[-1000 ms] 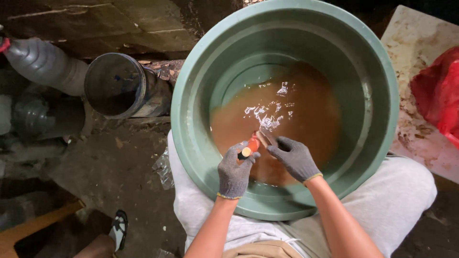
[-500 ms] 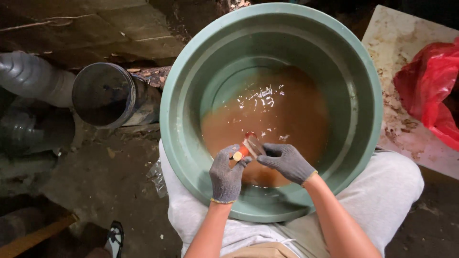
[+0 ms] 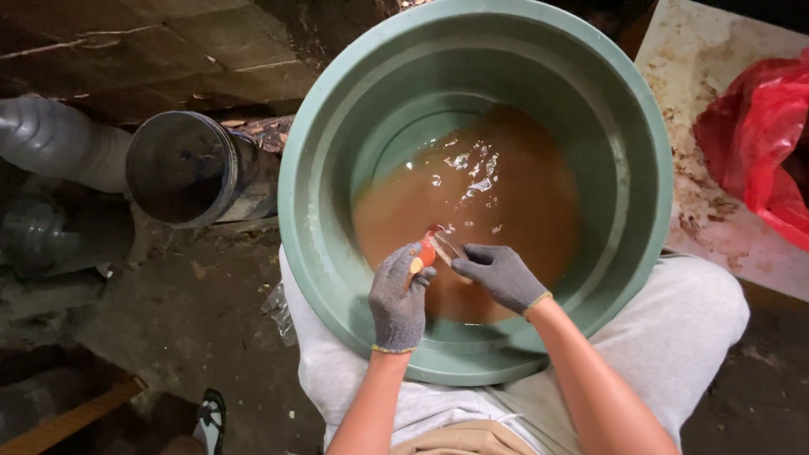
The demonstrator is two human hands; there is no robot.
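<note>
A large green basin (image 3: 337, 126) rests on my lap, tilted, with murky brown water (image 3: 497, 194) pooled in it. Both my hands wear grey knit gloves and meet over the near part of the water. My left hand (image 3: 398, 297) grips a small orange-red object (image 3: 426, 251) at its near end. My right hand (image 3: 500, 275) pinches a thin, pale, flat piece (image 3: 447, 248) that touches the orange object. What exactly the small items are is hard to tell. Foam and ripples show on the water beyond them.
A dark round bucket (image 3: 181, 168) lies on its side at the left, next to grey pipes (image 3: 50, 152). A stained white board (image 3: 716, 152) with a red plastic bag (image 3: 758, 143) sits at the right. A sandalled foot (image 3: 209, 420) shows at the bottom left on wet, dirty ground.
The camera view has shifted, so the basin sits further left and higher in frame. My hands stay together on the orange object over the water; the ripples have spread.
</note>
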